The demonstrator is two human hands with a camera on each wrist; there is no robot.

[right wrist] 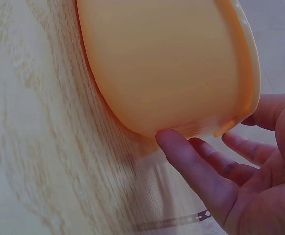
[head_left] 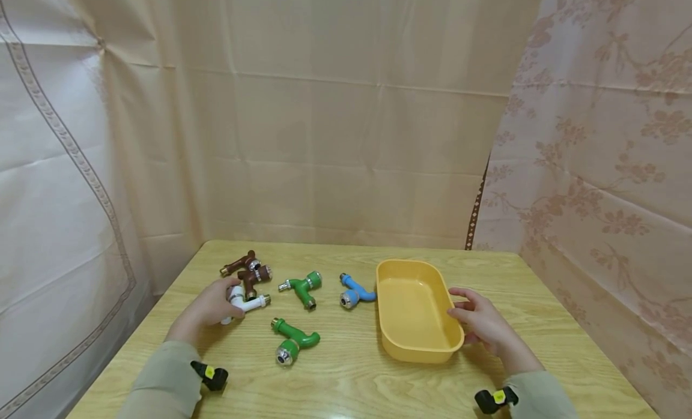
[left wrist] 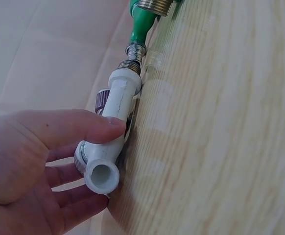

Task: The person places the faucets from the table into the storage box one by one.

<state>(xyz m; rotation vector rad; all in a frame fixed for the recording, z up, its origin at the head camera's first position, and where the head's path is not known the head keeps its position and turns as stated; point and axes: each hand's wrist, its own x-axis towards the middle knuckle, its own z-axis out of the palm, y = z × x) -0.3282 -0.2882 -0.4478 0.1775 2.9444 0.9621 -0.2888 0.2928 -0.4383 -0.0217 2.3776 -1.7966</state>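
My left hand (head_left: 215, 304) holds a white plastic faucet (head_left: 251, 304) at the table's left side. In the left wrist view its thumb lies across the white body, its fingers are behind, and the open spout faces the camera. At the right, my right hand (head_left: 483, 320) holds the side of a yellow plastic basin (head_left: 421, 354). The thumb reaches over the rim while the other fingers touch the outer wall (right wrist: 162, 63). The basin stands upright on the table with nothing in it.
Two brown faucets (head_left: 256, 276) lie just beyond the white one. A green faucet (head_left: 300, 290) and another green faucet (head_left: 296, 336) lie in the middle. Close to the basin's left wall is a blue faucet (head_left: 354, 289). Curtains (head_left: 346, 137) surround the wooden table (head_left: 346, 389).
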